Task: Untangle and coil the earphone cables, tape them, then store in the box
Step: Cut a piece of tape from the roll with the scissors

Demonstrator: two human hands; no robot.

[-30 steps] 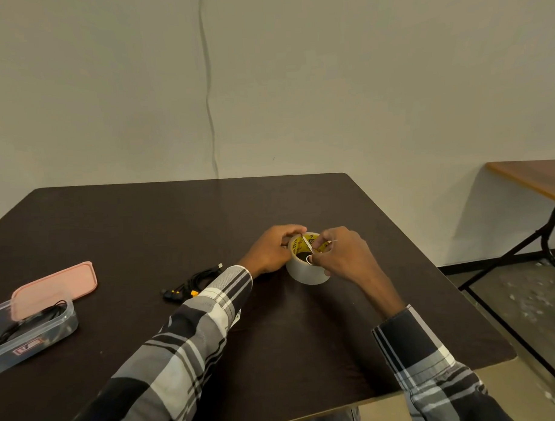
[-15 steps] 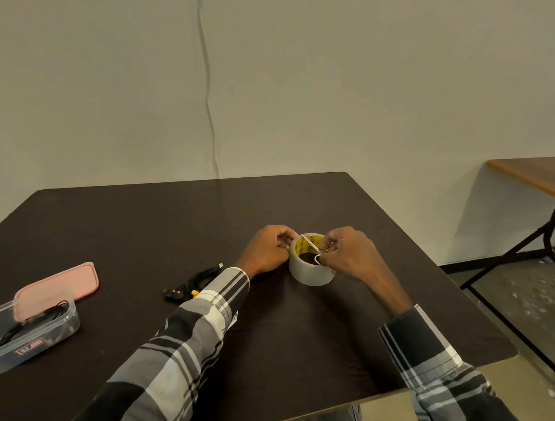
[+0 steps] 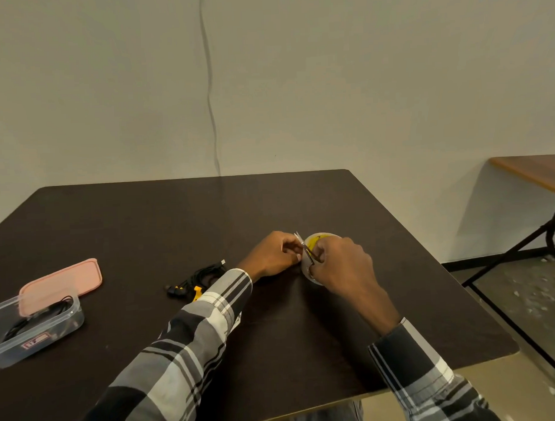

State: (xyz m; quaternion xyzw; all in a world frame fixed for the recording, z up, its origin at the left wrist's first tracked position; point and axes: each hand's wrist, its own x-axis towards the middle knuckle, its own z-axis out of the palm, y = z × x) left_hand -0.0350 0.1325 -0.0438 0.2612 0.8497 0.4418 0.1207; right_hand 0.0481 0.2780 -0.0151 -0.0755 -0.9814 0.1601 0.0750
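Both hands worked at the tape roll (image 3: 322,240), which stood on the dark table (image 3: 176,220) toward its right side, and the change from the earlier views was small but telling: the right hand (image 3: 341,264) had shifted left and over the roll, covering most of it, so that only the yellow inner core showed at the far edge. That hand was closed around a small pair of scissors (image 3: 308,254), whose blades angled up and left across the gap between the hands, where before they had pointed into the core. The left hand (image 3: 276,253) was curled, its fingertips (image 3: 295,248) pinching what looked like a short free end of tape just beside the blades, though the strip itself was too thin and pale to make out surely. This suggested that a piece was being cut off for binding. The coiled black earphone cable with yellow ends (image 3: 195,279) lay loose on the table to the left of the left sleeve, apparently untaped. Farther left, at the table's near edge, stood the clear plastic box (image 3: 38,332), already holding a dark cable, with its pink lid (image 3: 63,282) lying against its far side.
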